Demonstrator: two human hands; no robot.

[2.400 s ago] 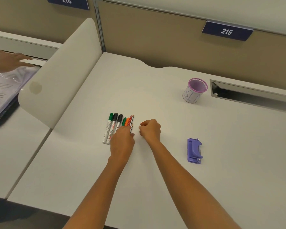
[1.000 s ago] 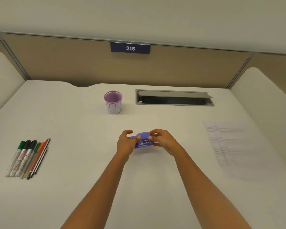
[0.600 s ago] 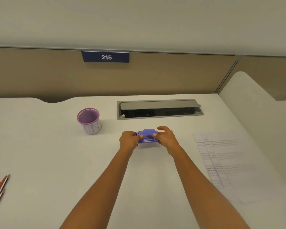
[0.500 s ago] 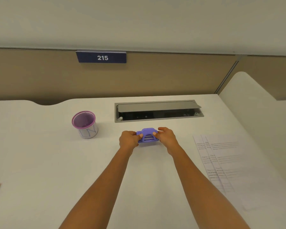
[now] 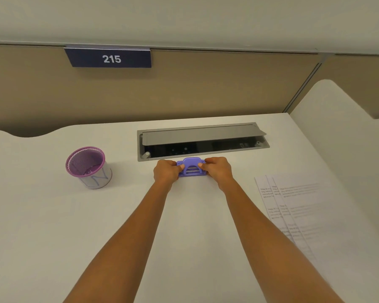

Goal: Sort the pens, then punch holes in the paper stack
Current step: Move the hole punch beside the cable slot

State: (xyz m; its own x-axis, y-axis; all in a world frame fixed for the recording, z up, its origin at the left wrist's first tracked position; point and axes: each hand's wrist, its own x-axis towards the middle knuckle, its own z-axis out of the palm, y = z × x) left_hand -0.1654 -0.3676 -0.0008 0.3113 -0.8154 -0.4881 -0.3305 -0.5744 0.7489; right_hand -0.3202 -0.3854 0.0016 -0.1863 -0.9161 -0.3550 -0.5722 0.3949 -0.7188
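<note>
A purple hole punch (image 5: 191,169) sits on the white desk (image 5: 53,226), just in front of the cable tray. My left hand (image 5: 165,173) grips its left end and my right hand (image 5: 218,171) grips its right end, thumbs on top. A fanned stack of printed paper sheets (image 5: 304,215) lies flat on the desk to the right, apart from the punch. A purple mesh pen cup (image 5: 88,167) stands to the left and looks to hold no pens. The pens are out of view.
An open grey cable tray (image 5: 202,141) is set into the desk right behind the punch. A beige partition with a "215" sign (image 5: 109,58) closes the back. A white curved divider (image 5: 341,119) borders the right side.
Both hands left the pens on the left, picked up the hole punch and carried it toward the cable tray. The view swung right, so the pens dropped out of sight.
</note>
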